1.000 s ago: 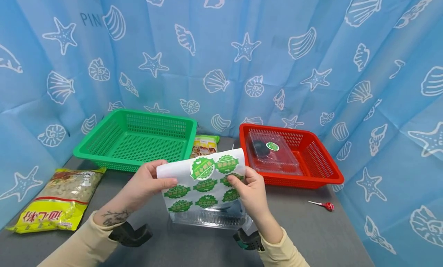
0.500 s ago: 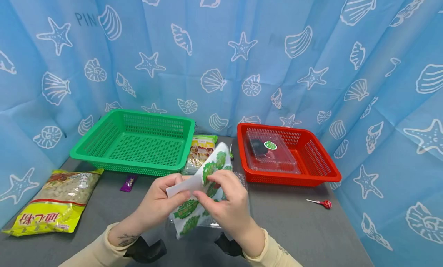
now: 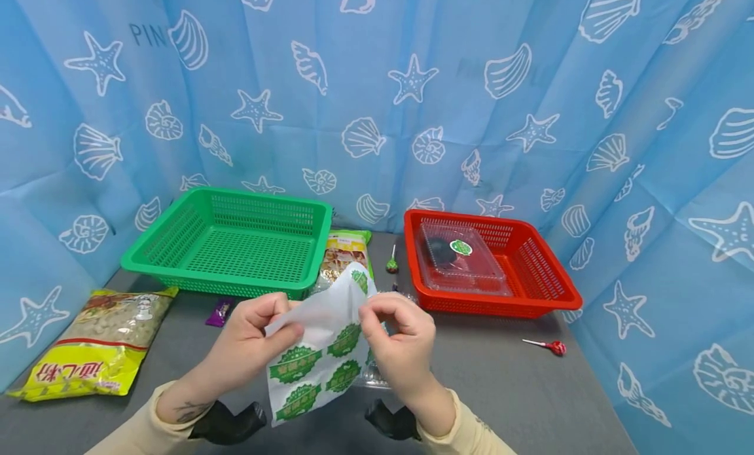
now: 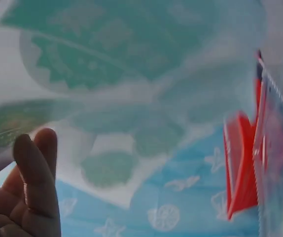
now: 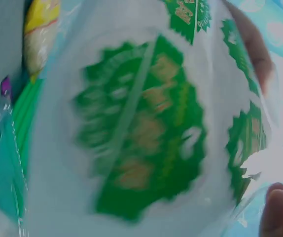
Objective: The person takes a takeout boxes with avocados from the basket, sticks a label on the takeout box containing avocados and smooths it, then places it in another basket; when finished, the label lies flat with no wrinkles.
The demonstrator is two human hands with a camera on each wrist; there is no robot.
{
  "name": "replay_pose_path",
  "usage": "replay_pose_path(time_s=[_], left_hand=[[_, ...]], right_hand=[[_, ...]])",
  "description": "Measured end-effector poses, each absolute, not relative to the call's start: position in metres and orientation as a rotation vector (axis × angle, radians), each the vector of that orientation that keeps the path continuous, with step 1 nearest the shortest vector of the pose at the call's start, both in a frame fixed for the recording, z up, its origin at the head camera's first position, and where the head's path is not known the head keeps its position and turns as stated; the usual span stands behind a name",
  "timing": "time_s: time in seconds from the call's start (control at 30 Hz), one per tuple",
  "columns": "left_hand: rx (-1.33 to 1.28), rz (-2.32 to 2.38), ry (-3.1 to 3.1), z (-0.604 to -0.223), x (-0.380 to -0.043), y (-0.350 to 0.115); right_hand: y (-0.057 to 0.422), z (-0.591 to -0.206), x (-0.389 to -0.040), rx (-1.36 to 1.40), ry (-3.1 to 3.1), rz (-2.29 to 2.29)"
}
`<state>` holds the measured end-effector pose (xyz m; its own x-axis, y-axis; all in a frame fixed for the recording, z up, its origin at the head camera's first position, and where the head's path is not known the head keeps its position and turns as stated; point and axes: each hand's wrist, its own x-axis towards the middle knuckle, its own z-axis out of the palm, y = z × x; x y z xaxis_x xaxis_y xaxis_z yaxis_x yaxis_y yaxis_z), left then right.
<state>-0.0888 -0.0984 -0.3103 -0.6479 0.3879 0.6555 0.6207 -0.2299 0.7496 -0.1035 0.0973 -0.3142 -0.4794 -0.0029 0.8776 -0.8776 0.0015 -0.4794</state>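
A white sticker sheet (image 3: 330, 311) with several green serrated-edged stickers is held up between both hands, tilted and bent. My left hand (image 3: 250, 337) grips its left edge, thumb on the near face. My right hand (image 3: 403, 337) pinches with thumb and index finger at the sheet's right side; whether a sticker is lifted there cannot be told. Behind and below the sheet, a clear plastic container (image 3: 372, 376) on the table is mostly hidden. In the right wrist view, the sheet (image 5: 141, 133) fills most of the picture, blurred.
A green basket (image 3: 147, 253) stands at the back left. The red basket (image 3: 533, 272) at the right holds a lidded clear container (image 3: 459, 265). Also around are a yellow pasta bag (image 3: 94, 350), a purple packet (image 3: 220, 311), a food pouch (image 3: 347, 245) and two lollipops (image 3: 556, 347) (image 3: 392, 265).
The sheet has gone from facing me, spread flat, to bent and tilted. My right hand has moved left, then slightly back right; its thumb and index finger now pinch at the sheet.
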Motion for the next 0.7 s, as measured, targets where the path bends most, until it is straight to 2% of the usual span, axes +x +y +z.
replay_pose_path(time_s=[0.1, 0.23, 0.37, 0.5, 0.7], left_hand=[[-1.203, -2.011, -1.729, -0.310, -0.088, -0.114], [-0.965, -2.157, -1.642, -0.315, -0.085, -0.149], [-0.546, -2.296, -1.736, -0.332, -0.084, -0.195], [-0.135, -2.322, -1.980, -0.367, -0.087, -0.235], [0.410, -2.045, -2.575, -0.419, -0.090, -0.261]], right_hand=[[0.101, -0.314, -0.103, 0.856, -1.433, 1.816], [0.109, -0.317, -0.106, 0.774, -1.278, 1.975], [0.119, -0.325, -0.110, 0.686, -1.255, 2.044], [0.128, -0.332, -0.111, 0.560, -1.316, 2.129], [0.129, -0.339, -0.110, 0.489, -1.404, 2.176]])
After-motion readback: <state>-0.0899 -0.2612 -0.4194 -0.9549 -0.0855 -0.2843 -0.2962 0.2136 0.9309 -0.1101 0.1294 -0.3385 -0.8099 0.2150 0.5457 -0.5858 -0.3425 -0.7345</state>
